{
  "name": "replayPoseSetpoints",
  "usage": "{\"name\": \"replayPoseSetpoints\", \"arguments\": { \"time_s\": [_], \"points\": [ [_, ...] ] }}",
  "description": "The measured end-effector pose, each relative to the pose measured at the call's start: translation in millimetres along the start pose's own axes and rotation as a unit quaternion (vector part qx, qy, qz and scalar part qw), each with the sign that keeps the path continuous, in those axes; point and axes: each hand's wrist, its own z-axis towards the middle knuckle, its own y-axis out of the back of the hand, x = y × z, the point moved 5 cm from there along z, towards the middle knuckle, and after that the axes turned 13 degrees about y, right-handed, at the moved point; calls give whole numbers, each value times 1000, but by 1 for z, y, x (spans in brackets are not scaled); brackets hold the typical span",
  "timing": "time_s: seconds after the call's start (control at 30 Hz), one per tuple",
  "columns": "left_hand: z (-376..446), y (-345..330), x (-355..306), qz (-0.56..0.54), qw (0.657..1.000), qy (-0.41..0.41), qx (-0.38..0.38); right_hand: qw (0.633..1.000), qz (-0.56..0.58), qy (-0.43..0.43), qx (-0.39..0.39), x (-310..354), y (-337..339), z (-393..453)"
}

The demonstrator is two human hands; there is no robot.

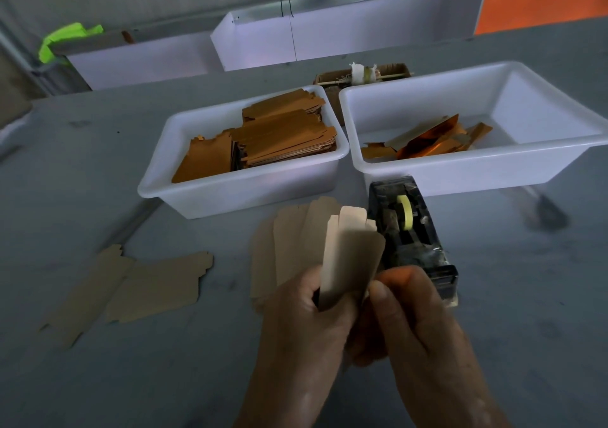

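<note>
— See: left hand (306, 322) and right hand (418, 322), fingers clamped on that pale tan cardboard blank (348, 256), above the grey surface (164, 378).
— If the grip slips it could crease crooked, or catch the black tape dispenser (411, 233) just beside.

Folded carton blank (348, 256): matt tan paperboard, smooth. Flat blanks (138, 289) on tabletop (98, 171): same matt board; tabletop noted as dull grey, scuffed. Bins (237, 194): white plastic, smooth, slight sheen. Tape dispenser (411, 230): dark plastic, worn, grimy; yellow tape roll (406, 212) glossy.
</note>
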Motion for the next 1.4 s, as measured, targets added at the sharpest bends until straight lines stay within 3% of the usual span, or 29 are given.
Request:
{"name": "replayPoseSetpoints", "arguments": {
  "time_s": [0.13,0.23,0.33,0.47,0.53,0.6,0.73,0.83,0.93,1.2,1.4],
  "points": [
    [-4,2,-7,74,996,-33,46,1000,-14,-18,19,-4,4,7],
    [-2,7,-4,84,995,-37,37,998,-23,-43,51,-8,3,7],
    [-2,9,3,90,994,2,56,994,-88,-38,53,-6,6,6],
    [-3,8,5,30,986,59,153,983,-164,-41,66,1,12,7],
    [-3,7,3,23,980,81,181,991,-109,-51,52,0,11,6],
    [-3,4,4,17,977,103,188,994,23,-105,21,-6,7,5],
    [0,5,7,42,981,92,163,974,143,-175,5,-14,4,4],
    [-1,4,5,34,987,69,144,971,160,-178,-13,-19,5,5],
    [-1,7,5,52,996,38,63,967,173,-186,-23,-22,4,5],
    [-4,6,5,51,997,9,-63,961,186,-200,-47,-27,5,2],
    [-17,-2,-9,141,964,-155,-164,958,208,-189,-61,-22,4,4]
  ]
}}
